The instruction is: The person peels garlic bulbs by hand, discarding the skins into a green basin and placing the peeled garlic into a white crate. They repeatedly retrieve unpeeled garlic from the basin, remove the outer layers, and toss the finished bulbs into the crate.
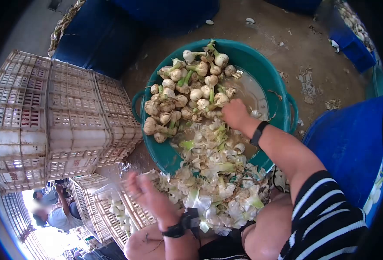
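A round green tub holds a pile of whitish bulbs with short green stems and some brownish water. My right hand reaches into the tub at the right edge of the pile, its fingers curled down beside a bulb; what they hold, if anything, is hidden. Loose peels and leaves cover the near part of the tub and spill over its rim toward my lap. My left hand is raised left of the peels, blurred by motion, with its fingers apart and nothing visible in it.
Stacked white plastic crates stand at the left. A lower crate holds white bulbs. Blue containers stand at the right, with more blue tubs at the top. People sit at the lower left. Scraps lie on the wet floor.
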Motion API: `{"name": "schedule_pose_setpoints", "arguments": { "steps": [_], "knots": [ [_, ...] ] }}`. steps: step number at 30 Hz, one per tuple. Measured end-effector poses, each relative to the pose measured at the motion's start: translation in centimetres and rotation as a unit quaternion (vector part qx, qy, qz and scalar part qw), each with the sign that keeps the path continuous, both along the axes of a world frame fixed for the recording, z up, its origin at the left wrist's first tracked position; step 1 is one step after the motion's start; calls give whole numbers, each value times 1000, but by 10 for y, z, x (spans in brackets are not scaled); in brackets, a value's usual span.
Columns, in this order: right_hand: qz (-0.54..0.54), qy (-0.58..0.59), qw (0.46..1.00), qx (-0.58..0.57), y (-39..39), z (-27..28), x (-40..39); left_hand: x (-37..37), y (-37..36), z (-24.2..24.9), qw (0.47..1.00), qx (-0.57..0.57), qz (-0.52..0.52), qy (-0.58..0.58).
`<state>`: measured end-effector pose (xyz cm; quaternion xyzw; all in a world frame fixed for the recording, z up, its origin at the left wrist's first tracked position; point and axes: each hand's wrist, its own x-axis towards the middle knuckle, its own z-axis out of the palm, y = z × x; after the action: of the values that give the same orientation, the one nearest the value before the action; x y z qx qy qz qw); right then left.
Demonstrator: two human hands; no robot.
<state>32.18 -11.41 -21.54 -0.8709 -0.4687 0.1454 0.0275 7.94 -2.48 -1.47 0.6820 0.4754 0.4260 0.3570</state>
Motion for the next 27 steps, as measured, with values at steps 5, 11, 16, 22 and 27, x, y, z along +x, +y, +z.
{"name": "schedule_pose_setpoints", "arguments": {
  "steps": [5,11,16,22,27],
  "knots": [
    [-263,573,681,372,31,126,-60,34,-28,-61,945,-231,-216,-81],
    [103,222,881,405,23,137,-97,31,-2,-44,930,-321,-126,-126],
    [135,238,917,291,18,134,-116,16,1,-52,900,-407,-99,-123],
    [95,428,832,340,16,121,-102,18,2,-53,870,-431,-129,-203],
    [128,289,904,288,19,111,-110,11,8,-58,858,-458,-161,-168]
  ]
}}
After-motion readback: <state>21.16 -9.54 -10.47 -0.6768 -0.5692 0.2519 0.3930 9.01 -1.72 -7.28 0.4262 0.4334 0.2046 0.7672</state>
